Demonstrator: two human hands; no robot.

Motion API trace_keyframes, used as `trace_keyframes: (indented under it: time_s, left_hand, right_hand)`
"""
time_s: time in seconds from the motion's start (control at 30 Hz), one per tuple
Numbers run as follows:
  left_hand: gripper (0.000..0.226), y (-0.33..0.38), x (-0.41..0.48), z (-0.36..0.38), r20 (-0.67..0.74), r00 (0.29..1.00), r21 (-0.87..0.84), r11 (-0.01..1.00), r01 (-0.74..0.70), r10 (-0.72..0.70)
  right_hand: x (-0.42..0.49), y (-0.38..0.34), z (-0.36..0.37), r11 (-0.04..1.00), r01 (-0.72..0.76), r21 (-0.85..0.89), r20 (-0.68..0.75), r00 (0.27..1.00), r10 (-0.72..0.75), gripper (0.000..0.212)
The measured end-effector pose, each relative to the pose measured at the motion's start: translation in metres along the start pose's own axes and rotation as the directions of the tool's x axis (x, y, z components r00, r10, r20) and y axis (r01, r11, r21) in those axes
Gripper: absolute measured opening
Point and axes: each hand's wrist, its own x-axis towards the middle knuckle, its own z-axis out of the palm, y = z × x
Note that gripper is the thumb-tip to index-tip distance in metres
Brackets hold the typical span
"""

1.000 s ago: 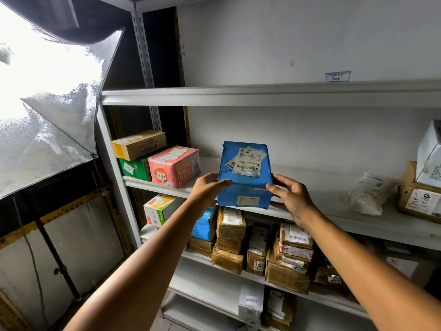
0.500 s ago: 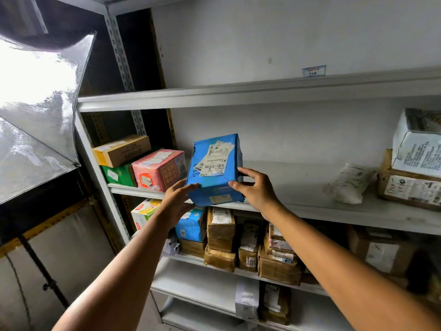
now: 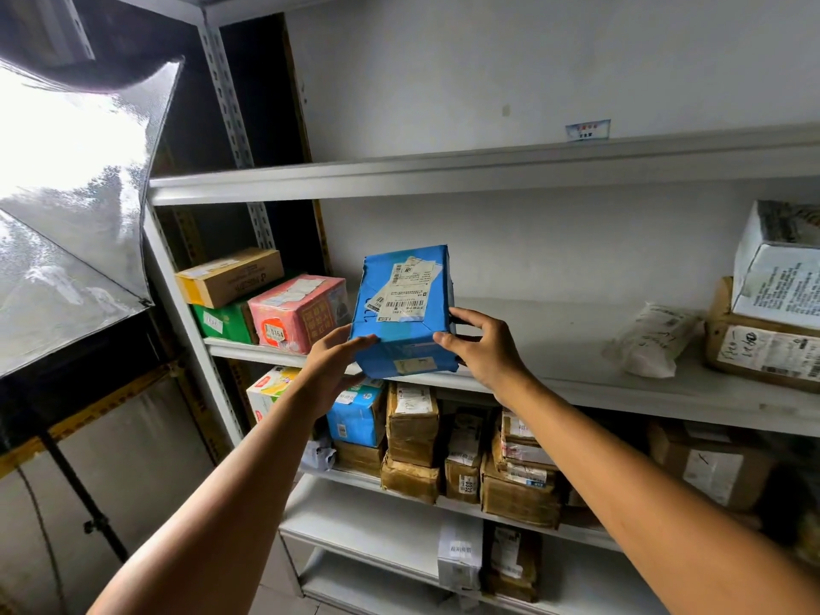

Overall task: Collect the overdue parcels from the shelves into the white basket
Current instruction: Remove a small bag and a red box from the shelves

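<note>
While both arms are reaching up toward it, the grey metal shelving unit [image 3: 226,104] is filling most of the view. Its upper shelf [image 3: 443,177] is running above the hands, and open air is showing between that shelf's front edge and the top of the held parcel. The middle shelf [image 3: 554,330] is offering a bare stretch from its centre toward the right.

At the right end of the middle shelf, a cardboard box [image 3: 763,348] is carrying a white box [image 3: 776,268], and a white bag [image 3: 652,339] is lying just beside them. At the left end, a brown carton [image 3: 230,277] is sitting on a green box [image 3: 224,321], with a pink box [image 3: 297,312] touching the green one near the front edge. On the lower shelf, taped brown parcels [image 3: 412,423] are standing packed together beside a small blue box [image 3: 357,415].

The blue parcel [image 3: 404,312] is tilting slightly, label forward, at the front edge of the middle shelf, just right of the pink box; whether it is touching the shelf cannot be told. The right hand [image 3: 483,348] is grasping its lower right corner, thumb on the front face and fingers wrapping the side. The left hand [image 3: 330,364] is grasping the lower left corner, one digit lying across the front face.
</note>
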Motion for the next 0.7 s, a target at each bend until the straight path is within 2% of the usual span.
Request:
trace_keyframes:
  time_s: [0.33,0.57,0.7]
  left_hand:
    - [0.04,0.013,0.004,0.058,0.024,0.999,0.077,0.996,-0.044,0.042]
    - [0.038,0.013,0.033,0.114,0.138,0.99,0.092,0.995,-0.041,0.028]
    - [0.037,0.009,0.062,0.156,0.242,0.97,0.101,0.994,-0.042,0.016]
  right_hand:
    - [-0.003,-0.003,-0.056,0.998,-0.038,0.044,-0.04,0.998,0.04,0.057]
    - [-0.001,0.001,-0.111,0.994,-0.07,0.078,-0.133,0.988,0.08,0.057]
    - [0.004,0.008,-0.146,0.992,-0.099,0.072,-0.238,0.965,0.114,0.055]
